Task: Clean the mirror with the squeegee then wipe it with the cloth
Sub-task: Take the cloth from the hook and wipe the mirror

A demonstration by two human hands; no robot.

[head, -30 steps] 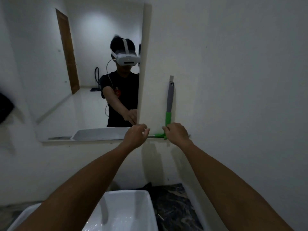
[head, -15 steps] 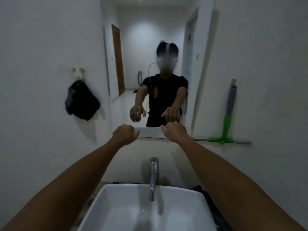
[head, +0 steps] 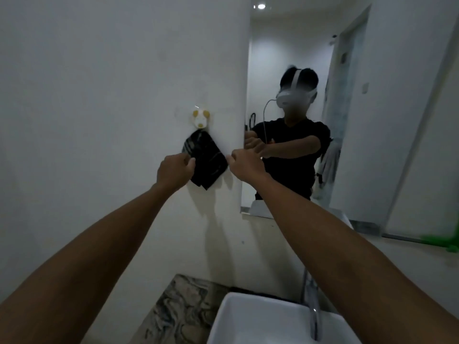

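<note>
A black cloth (head: 207,161) hangs from a small white and yellow hook (head: 200,117) on the wall, just left of the mirror (head: 352,120). My left hand (head: 175,171) is closed on the cloth's left edge. My right hand (head: 244,162) pinches its right corner, next to the mirror's left edge. The cloth is still on the hook. The squeegee (head: 444,240) shows only as a blurred green part at the far right, resting on the ledge below the mirror. Neither hand is near it.
A white basin (head: 248,319) sits below my arms with a chrome faucet (head: 313,311) at its back. A marbled counter (head: 178,311) lies left of the basin. The mirror reflects a person in a black shirt.
My view has swung left, away from the squeegee. Both hands moved from the ledge below the mirror to the black cloth on the hook and closed on it.
</note>
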